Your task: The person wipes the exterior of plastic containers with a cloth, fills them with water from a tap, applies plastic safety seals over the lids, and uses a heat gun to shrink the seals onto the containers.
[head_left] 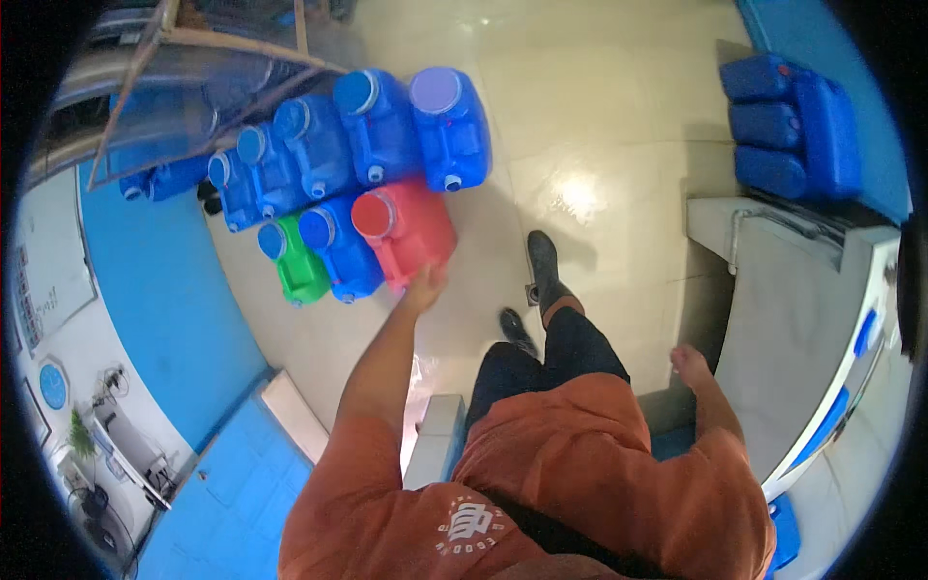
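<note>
My left hand (425,287) reaches out to the near side of a red water jug (425,232) with a round screw cap, overlapping its lower edge. The hand is slightly blurred, and I cannot tell whether its fingers grip the jug or only touch it. Beside the red jug, to its left, stand a blue jug (350,253) and a green jug (302,261) with a blue cap. Behind them runs a row of several blue jugs (387,130), the rightmost with a lilac cap (436,90). Loosely curled, my right hand (689,365) hangs at my right side with nothing in it.
Tiled floor (599,126), shiny as if wet, lies ahead of my boots (544,259). At the right a white cabinet-like unit (773,319) stands near stacked blue containers (793,126). A wood-framed clear panel (164,106) rises behind the jugs; a blue door (242,483) is at left.
</note>
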Demonstrator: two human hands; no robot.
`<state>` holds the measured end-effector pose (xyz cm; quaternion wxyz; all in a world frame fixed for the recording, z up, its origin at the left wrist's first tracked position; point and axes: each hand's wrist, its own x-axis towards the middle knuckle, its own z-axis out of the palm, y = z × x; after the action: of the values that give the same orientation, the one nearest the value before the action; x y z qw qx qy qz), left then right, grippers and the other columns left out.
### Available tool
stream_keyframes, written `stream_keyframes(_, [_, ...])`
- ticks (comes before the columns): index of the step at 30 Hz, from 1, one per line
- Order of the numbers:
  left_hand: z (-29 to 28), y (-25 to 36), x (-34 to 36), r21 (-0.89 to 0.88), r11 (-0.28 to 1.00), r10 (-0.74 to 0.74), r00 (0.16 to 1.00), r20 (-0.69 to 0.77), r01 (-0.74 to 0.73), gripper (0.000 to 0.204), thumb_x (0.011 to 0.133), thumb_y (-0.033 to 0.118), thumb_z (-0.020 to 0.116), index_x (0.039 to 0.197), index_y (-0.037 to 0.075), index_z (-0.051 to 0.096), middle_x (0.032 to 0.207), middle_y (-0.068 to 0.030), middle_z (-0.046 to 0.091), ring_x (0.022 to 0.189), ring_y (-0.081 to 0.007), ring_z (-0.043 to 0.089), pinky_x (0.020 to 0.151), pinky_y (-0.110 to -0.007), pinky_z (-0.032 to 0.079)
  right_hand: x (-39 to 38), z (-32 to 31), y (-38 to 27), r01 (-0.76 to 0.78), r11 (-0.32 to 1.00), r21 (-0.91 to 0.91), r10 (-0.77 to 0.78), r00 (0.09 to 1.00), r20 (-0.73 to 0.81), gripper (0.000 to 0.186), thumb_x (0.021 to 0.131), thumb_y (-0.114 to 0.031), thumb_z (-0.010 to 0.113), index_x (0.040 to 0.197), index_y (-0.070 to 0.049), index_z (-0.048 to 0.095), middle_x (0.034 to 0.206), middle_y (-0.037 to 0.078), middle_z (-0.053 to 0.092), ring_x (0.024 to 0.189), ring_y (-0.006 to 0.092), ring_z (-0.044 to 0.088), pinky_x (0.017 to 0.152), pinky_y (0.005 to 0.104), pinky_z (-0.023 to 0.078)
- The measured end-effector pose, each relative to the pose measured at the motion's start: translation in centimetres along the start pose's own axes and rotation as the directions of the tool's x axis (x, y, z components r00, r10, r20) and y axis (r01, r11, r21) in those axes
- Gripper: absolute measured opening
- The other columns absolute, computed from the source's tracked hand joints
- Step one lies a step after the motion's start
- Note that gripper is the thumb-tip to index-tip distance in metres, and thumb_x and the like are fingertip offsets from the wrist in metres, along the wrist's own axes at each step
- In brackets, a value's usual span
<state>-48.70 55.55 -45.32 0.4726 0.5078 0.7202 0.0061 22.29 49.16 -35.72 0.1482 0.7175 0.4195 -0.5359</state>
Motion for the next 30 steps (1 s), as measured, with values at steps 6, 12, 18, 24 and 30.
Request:
stream_keyframes(6, [-2.6, -10.7, -17.2, 0.46, 0.86, -0.078, 0.834, 0.546, -0.221, 0.041, 0.101, 0.026, 0.046, 0.135, 0.005, 0.058, 0.149, -0.0206, 0.048, 0.138, -0.0379, 0.043, 0.119, -0.047, 0.031, -6.5, 7.8, -8.5, 0.204, 0.979, -0.019, -0.203, 0.959, -0.197, 0.042, 0.098, -0.033, 0.063, 0.122, 0.002, 0.063, 0.117, 0.018, 0.07, 0.106, 0.0291, 0.068, 0.096, 0.0404, 0.053])
stream_keyframes(12, [-11.3, -8.8, -16.6, 0.66, 0.552, -0.174, 0.704, 0.688, -0.509, 0.042, 0.1, 0.035, 0.049, 0.134, 0.013, 0.061, 0.145, -0.0162, 0.055, 0.136, -0.0324, 0.05, 0.117, -0.04, 0.035, -17.5, 13.9, -12.9, 0.386, 0.92, 0.065, -0.338, 0.866, -0.368, 0.039, 0.091, -0.032, 0.065, 0.119, -0.005, 0.067, 0.115, 0.02, 0.069, 0.108, 0.0395, 0.064, 0.095, 0.0478, 0.051])
stream_keyframes(18, [-12.3, 15.2, -5.3, 0.802, 0.175, -0.09, 0.802, 0.59, -0.571, 0.041, 0.101, 0.034, 0.048, 0.132, 0.011, 0.063, 0.141, -0.0171, 0.058, 0.133, -0.0335, 0.052, 0.115, -0.039, 0.039, -27.3, 17.3, -8.0, 0.358, 0.927, 0.112, -0.176, 0.679, -0.713, 0.036, 0.092, -0.032, 0.063, 0.12, -0.008, 0.066, 0.114, 0.019, 0.066, 0.109, 0.0376, 0.063, 0.098, 0.0474, 0.049])
stream_keyframes(24, [8.1, 47.1, -5.0, 0.541, -0.363, -0.015, 0.585, 0.811, -0.759, 0.074, 0.095, 0.052, 0.058, 0.145, -0.001, 0.048, 0.152, -0.0245, 0.045, 0.138, -0.0367, 0.047, 0.117, -0.044, 0.035, -34.4, 21.8, 6.9, 0.545, 0.731, 0.412, 0.166, 0.443, -0.881, 0.037, 0.094, -0.031, 0.063, 0.122, -0.007, 0.064, 0.116, 0.019, 0.066, 0.11, 0.0378, 0.062, 0.098, 0.0459, 0.049])
stream_keyframes(30, [42.0, 69.4, -34.8, 0.098, -0.469, 0.012, 0.104, 0.994, -0.878, 0.058, 0.096, 0.035, 0.06, 0.142, 0.001, 0.05, 0.14, -0.0221, 0.058, 0.128, -0.0376, 0.056, 0.107, -0.044, 0.045, -44.5, 26.2, 16.4, 0.609, 0.478, 0.634, 0.568, 0.336, -0.751, 0.038, 0.095, -0.028, 0.064, 0.126, -0.005, 0.062, 0.122, 0.018, 0.065, 0.111, 0.0344, 0.064, 0.097, 0.0407, 0.051])
